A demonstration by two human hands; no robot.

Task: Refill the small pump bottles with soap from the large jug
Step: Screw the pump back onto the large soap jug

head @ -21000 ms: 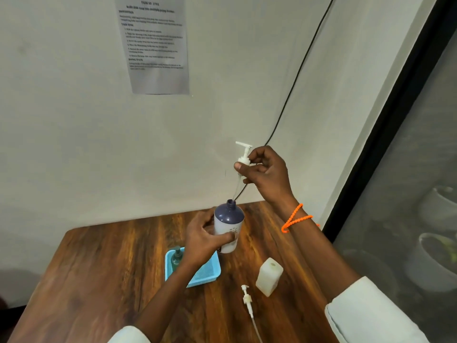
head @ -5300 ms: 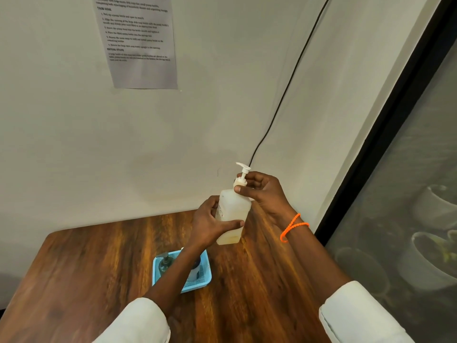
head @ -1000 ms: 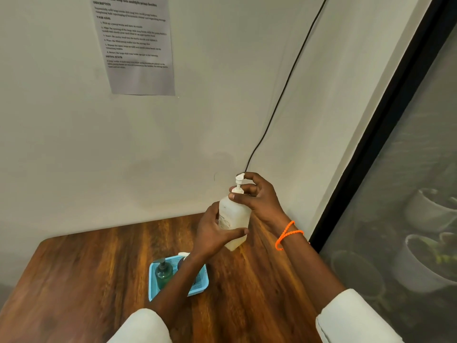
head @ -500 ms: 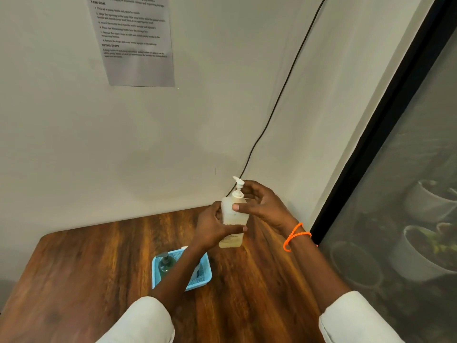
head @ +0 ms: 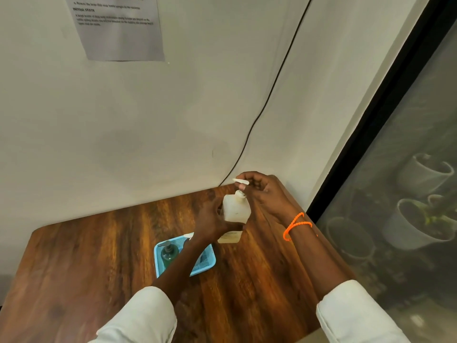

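Note:
A translucent white pump bottle is held upright above the back of the wooden table. My left hand grips its body from the left. My right hand pinches the white pump head on top of the bottle with curled fingers. A blue mesh tray lies on the table under my left forearm, with a dark green pump bottle standing in its left half. A second bottle in the tray is mostly hidden by my forearm. No large jug is in view.
A white wall rises right behind the table, with a printed sheet taped up and a black cable running down to the table's back edge. A dark-framed glass panel with plant pots behind it stands at the right.
Both hands have brought the white pump bottle lower toward the table. My right hand has shifted from the bottle's shoulder up onto the pump head. The camera has tilted down slightly.

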